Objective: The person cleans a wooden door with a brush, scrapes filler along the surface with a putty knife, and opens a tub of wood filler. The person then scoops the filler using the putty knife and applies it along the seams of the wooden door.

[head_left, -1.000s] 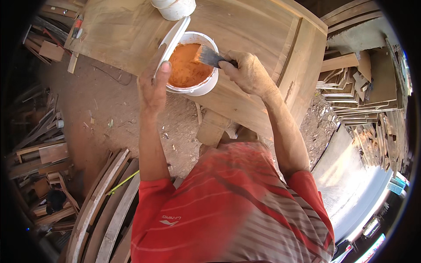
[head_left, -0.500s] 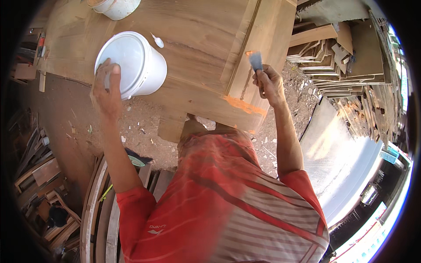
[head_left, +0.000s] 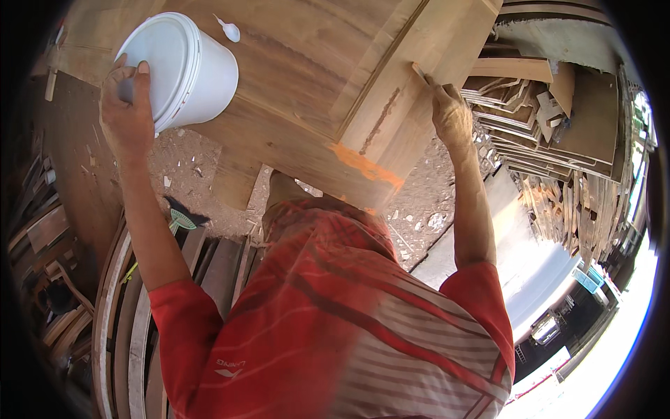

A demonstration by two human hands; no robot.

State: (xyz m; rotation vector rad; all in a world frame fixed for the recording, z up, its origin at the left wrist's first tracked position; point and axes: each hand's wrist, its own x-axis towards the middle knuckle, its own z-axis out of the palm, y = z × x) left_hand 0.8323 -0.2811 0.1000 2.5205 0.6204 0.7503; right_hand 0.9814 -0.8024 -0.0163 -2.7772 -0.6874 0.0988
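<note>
My right hand [head_left: 452, 117] grips a putty knife [head_left: 419, 72] over the right part of a wooden panel [head_left: 293, 91]. The blade appears nearly edge-on, and I cannot tell whether it touches the wood. A dark brown streak [head_left: 380, 122] runs along the board beside it, and orange filler [head_left: 366, 165] is smeared across the panel's near end. At the left, my left hand [head_left: 128, 112] rests on the lid of a white bucket [head_left: 209, 77], thumb and fingers apart. A greyish patch shows between them; whether shadow or object is unclear. A white plastic spoon [head_left: 230, 31] lies beyond the bucket.
Stacked boards and sheets [head_left: 551, 133] stand at the right, with thin wood strips [head_left: 572, 209] nearer. Long planks [head_left: 139, 335] and offcuts [head_left: 52, 230] lie at the lower left. A green brush-like thing [head_left: 183, 218] sits by the planks. Debris litters the ground.
The whole view has shifted, putting the bucket and panel further left and up. The putty knife has turned from showing its flat blade to nearly edge-on. My left hand stays on the lid.
</note>
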